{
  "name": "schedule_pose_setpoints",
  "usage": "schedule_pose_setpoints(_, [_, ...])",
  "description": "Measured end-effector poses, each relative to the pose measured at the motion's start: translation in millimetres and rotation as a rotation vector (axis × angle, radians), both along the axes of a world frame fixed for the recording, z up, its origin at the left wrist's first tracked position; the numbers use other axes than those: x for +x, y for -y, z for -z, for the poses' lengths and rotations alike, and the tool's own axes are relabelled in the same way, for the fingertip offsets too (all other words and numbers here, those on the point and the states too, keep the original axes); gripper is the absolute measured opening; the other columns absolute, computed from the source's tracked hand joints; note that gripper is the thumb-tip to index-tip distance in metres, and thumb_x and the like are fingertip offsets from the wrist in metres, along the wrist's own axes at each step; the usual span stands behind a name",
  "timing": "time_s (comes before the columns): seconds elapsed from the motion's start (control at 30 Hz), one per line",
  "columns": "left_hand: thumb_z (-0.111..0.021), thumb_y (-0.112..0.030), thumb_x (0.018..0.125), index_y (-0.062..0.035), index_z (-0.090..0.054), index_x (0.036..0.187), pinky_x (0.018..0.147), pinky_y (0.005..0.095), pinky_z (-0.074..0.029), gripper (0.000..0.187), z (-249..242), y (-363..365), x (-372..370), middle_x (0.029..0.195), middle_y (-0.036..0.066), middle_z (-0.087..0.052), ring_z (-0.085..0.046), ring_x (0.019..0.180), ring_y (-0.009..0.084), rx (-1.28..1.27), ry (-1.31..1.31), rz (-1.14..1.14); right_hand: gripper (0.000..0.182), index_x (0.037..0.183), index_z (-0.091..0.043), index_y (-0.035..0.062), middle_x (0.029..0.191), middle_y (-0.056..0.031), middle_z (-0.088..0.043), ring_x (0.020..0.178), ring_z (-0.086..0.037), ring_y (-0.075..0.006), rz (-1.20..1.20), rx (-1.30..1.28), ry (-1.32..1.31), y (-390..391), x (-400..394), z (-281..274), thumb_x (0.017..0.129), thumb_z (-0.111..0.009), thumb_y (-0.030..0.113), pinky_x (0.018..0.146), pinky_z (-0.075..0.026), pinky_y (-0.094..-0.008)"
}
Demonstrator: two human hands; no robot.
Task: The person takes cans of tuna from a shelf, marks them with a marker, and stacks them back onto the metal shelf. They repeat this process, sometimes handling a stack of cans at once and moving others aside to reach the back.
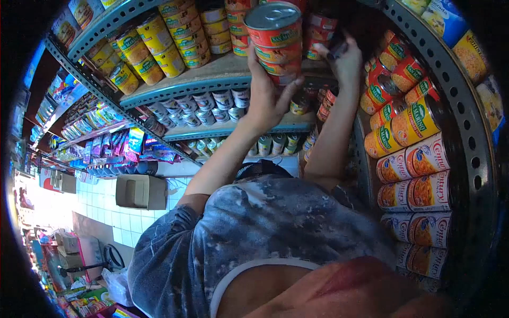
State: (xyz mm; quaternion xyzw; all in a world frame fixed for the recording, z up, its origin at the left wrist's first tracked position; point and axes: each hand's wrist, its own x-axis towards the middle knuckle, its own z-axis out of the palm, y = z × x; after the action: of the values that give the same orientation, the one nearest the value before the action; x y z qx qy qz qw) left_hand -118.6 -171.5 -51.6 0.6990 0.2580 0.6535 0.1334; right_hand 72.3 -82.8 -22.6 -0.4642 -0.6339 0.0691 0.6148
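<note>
My left hand is closed around a stack of short red San Marino cans, with the fingers along the near side and the thumb at the lower right. The ring-pull lid of the top can faces me. In the shadow to the right, my right hand has its fingers bent around a small dark object whose kind I cannot make out. More red cans stand on the shelf just beyond it. Yellow San Marino cans are stacked in rows left of my left hand.
Perforated metal shelf edges run below the stacks. Small white cans fill the shelf underneath. At the right, Century cans and larger red and yellow cans stand stacked. An open cardboard box is at the left.
</note>
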Motion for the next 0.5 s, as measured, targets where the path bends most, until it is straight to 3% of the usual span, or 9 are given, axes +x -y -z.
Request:
schedule_pose_setpoints(0.03, [-0.07,0.001,0.08,0.0001,0.009,0.146,0.107,0.0421,-0.033,0.102,5.9,-5.1,5.0,0.139,0.026,-0.035,-0.04,0.129,0.0326,-0.012,-0.005,0.03,0.067,0.119,-0.057,-0.0014,0.104,-0.0148,-0.068,0.093,-0.065,-0.0187,0.003,0.012,-0.002,8.1,-0.4,-0.2,0.068,-0.087,0.029,0.085,-0.05,-0.0319])
schedule_pose_setpoints(0.1, [-0.07,0.001,0.08,0.0009,0.01,0.146,0.109,0.042,-0.031,0.103,11.6,-8.4,21.5,0.141,0.026,-0.032,-0.038,0.131,0.0327,-0.032,0.006,0.098,0.059,0.128,-0.05,-0.0012,0.109,-0.017,-0.066,0.099,-0.064,-0.0203,0.075,0.168,-0.188,23.7,0.9,0.9,0.082,-0.076,0.025,0.088,-0.05,-0.0314])
schedule_pose_setpoints(0.13, [-0.07,0.0,0.08,0.0016,0.01,0.146,0.11,0.0419,-0.029,0.103,10.8,-9.3,30.2,0.142,0.027,-0.03,-0.036,0.132,0.0327,-0.059,0.02,0.164,0.059,0.128,-0.05,-0.0012,0.109,-0.017,-0.066,0.099,-0.064,-0.0203,0.081,0.188,-0.188,36.3,-0.6,-5.1,0.082,-0.076,0.025,0.088,-0.05,-0.0314])
schedule_pose_setpoints(0.2, [-0.069,0.001,0.08,0.0023,0.009,0.146,0.112,0.0421,-0.025,0.103,7.1,-10.5,45.3,0.144,0.028,-0.024,-0.031,0.135,0.0325,-0.047,-0.02,0.161,0.047,0.13,-0.047,-0.003,0.11,-0.0178,-0.065,0.101,-0.064,-0.0217,-0.138,0.146,-0.373,63.1,-8.6,-19.6,0.094,-0.061,0.023,0.09,-0.049,-0.0312])
schedule_pose_setpoints(0.23, [-0.07,0.0,0.079,0.0035,0.007,0.146,0.112,0.0425,-0.025,0.102,9.0,-13.3,53.3,0.145,0.029,-0.023,-0.03,0.135,0.0338,-0.061,-0.023,0.209,0.051,0.13,-0.047,-0.0055,0.114,-0.0184,-0.063,0.103,-0.063,-0.0223,-0.089,0.134,-0.315,69.0,-11.6,-20.4,0.096,-0.056,0.031,0.095,-0.046,-0.0334])
schedule_pose_setpoints(0.37, [-0.07,-0.005,0.079,0.0076,0.004,0.145,0.111,0.046,-0.025,0.1,20.2,-30.8,74.2,0.142,0.031,-0.023,-0.031,0.133,0.042,-0.079,-0.039,0.224,0.06,0.13,-0.048,-0.0077,0.125,-0.0216,-0.056,0.115,-0.055,-0.0276,-0.03,0.274,-0.276,80.4,-24.1,-24.6,0.095,-0.054,0.04,0.1,-0.04,-0.0381])
schedule_pose_setpoints(0.5, [-0.069,-0.005,0.077,0.0088,0.001,0.144,0.108,0.0495,-0.027,0.098,18.9,-43.5,91.4,0.139,0.033,-0.027,-0.034,0.128,0.048,-0.02,0.0,0.189,0.058,0.128,-0.048,-0.0088,0.127,-0.0241,-0.055,0.118,-0.054,-0.0293,0.05,0.348,-0.282,78.1,-25.2,-28.5,0.094,-0.056,0.038,0.101,-0.04,-0.0387])
